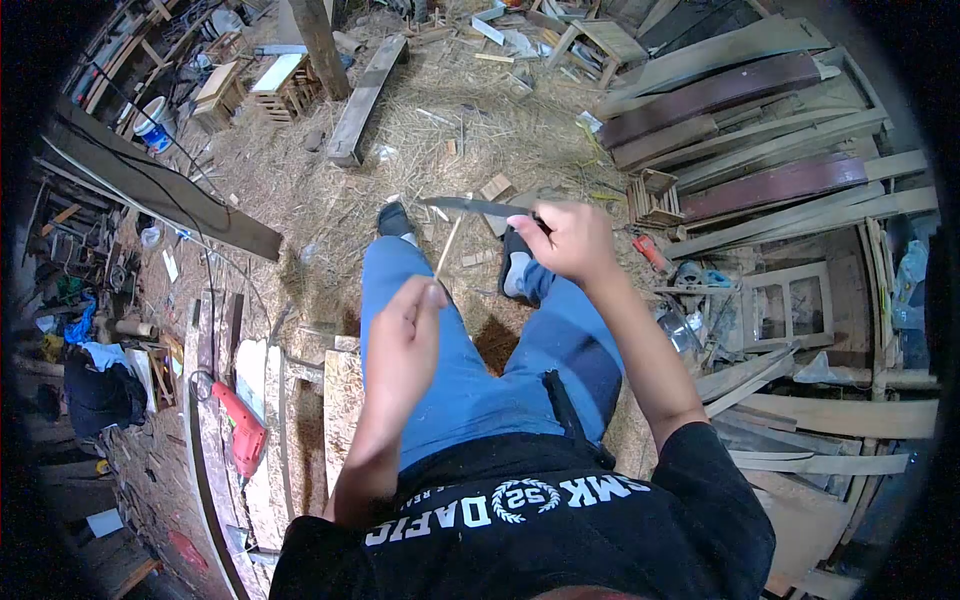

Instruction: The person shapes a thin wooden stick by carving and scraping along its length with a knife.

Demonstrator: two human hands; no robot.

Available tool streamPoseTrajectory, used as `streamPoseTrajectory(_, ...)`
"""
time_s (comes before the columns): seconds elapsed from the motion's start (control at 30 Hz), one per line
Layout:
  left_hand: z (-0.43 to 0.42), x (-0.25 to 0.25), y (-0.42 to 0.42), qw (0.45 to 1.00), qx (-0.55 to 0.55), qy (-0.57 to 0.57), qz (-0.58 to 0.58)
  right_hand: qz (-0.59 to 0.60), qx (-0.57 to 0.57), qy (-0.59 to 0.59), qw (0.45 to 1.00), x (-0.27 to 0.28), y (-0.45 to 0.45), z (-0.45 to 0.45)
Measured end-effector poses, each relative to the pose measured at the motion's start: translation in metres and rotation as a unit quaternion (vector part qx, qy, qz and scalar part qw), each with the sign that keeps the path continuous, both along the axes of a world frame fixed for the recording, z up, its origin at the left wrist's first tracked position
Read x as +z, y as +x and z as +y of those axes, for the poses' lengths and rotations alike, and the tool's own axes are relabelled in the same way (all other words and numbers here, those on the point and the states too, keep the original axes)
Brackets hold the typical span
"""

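Observation:
My left hand (408, 325) is closed around the lower end of a thin wooden stick (449, 247), which points up and slightly to the right. In my right hand (577, 240) is a knife (470, 205); its handle is mostly hidden by the fingers, with the thumb lying along it. The blade reaches left, just beyond the stick's upper tip. Whether blade and stick touch I cannot tell. Both hands are above my legs in blue trousers (450, 340).
Wood shavings cover the floor (440, 90). Long boards (740, 130) are stacked on the right, near a small wooden crate (655, 198). A red power drill (243, 430) lies on the bench at left. A wooden beam (368, 100) lies ahead, beside a post (318, 45).

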State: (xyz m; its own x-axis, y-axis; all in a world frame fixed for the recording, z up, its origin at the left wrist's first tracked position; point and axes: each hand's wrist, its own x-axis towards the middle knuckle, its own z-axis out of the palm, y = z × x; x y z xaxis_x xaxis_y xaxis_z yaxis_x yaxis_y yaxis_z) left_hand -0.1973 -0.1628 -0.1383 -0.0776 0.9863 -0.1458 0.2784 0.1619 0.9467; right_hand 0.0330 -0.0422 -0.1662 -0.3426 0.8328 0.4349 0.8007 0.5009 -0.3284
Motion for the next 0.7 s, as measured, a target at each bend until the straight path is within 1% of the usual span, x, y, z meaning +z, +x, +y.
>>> streamPoseTrajectory(0.03,0.006,-0.009,-0.003,1.000,0.006,0.016,-0.013,-0.002,0.003,0.005,1.000,0.004,-0.004,-0.001)
streamPoseTrajectory(0.1,0.009,-0.014,-0.005,1.000,0.001,0.007,-0.001,0.005,-0.011,-0.057,0.998,0.006,-0.020,-0.015)
streamPoseTrajectory(0.13,0.009,-0.015,-0.002,0.999,-0.008,0.008,-0.034,0.003,0.018,-0.049,0.999,0.000,-0.024,-0.020)
streamPoseTrajectory(0.17,0.009,-0.015,0.000,0.998,-0.016,0.009,-0.067,0.002,0.015,-0.049,0.999,-0.001,-0.023,-0.021)
streamPoseTrajectory(0.23,0.007,-0.011,0.001,0.997,-0.021,0.007,-0.067,0.013,0.048,0.016,0.999,-0.004,-0.022,-0.021)
streamPoseTrajectory(0.27,0.004,-0.009,0.000,0.998,-0.023,0.003,-0.066,0.045,-0.070,-0.014,0.996,-0.016,-0.016,-0.005)
streamPoseTrajectory(0.3,0.000,-0.006,-0.001,0.997,-0.024,0.001,-0.067,0.017,-0.172,-0.166,0.971,0.001,-0.006,0.010)
streamPoseTrajectory(0.37,0.000,-0.001,-0.004,0.994,-0.033,-0.039,-0.101,0.088,-0.178,-0.116,0.973,-0.009,0.019,0.030)
streamPoseTrajectory(0.4,0.002,-0.003,-0.004,0.994,-0.031,-0.036,-0.101,0.088,-0.175,-0.114,0.974,-0.007,0.016,0.027)
streamPoseTrajectory(0.47,0.003,-0.012,-0.005,0.995,-0.019,-0.004,-0.102,0.236,-0.108,-0.122,0.958,-0.005,0.005,0.005)
streamPoseTrajectory(0.5,0.004,-0.011,-0.005,0.995,-0.019,-0.005,-0.102,0.235,-0.108,-0.122,0.958,-0.003,-0.002,-0.006)
streamPoseTrajectory(0.57,0.008,-0.009,-0.004,0.996,-0.016,-0.018,-0.090,0.125,0.016,-0.174,0.977,0.004,-0.016,-0.025)
streamPoseTrajectory(0.6,0.009,-0.009,-0.001,0.996,-0.017,-0.021,-0.091,0.125,0.013,-0.176,0.976,0.004,-0.021,-0.030)
streamPoseTrajectory(0.67,0.009,-0.008,0.007,0.992,0.004,0.021,-0.125,0.059,0.106,-0.105,0.987,0.005,-0.028,-0.038)
streamPoseTrajectory(0.7,0.008,-0.006,0.009,0.992,0.004,0.020,-0.123,0.061,0.106,-0.105,0.987,0.007,-0.029,-0.041)
